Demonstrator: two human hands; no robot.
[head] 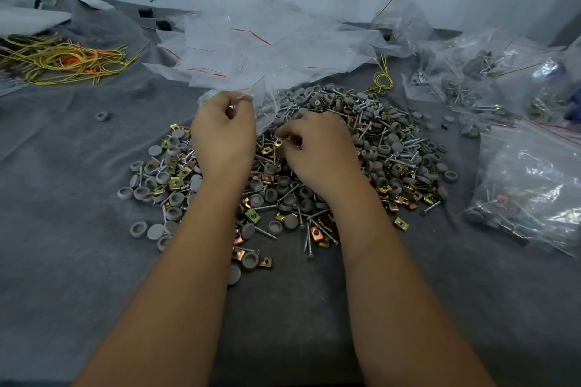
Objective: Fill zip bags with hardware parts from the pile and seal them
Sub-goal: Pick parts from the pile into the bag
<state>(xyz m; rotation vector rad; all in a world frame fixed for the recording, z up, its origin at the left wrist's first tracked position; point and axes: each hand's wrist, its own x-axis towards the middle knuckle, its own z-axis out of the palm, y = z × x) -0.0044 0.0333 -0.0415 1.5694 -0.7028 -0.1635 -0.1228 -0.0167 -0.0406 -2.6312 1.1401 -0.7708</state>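
Knuckles hide both hands' fingers: left (223, 132) pinches bag (267, 110), right (317, 148) grips clips (287, 141).

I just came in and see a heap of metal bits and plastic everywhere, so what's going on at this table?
A person is bagging hardware. The left hand pinches a clear zip bag at the far edge of the pile of screws, grey caps and brass-coloured clips. The right hand is down in the pile, its fingers picking up a clip. Empty bags lie heaped behind the pile, and filled bags sit to the right. Loose yellow and orange wires lie at the far left.
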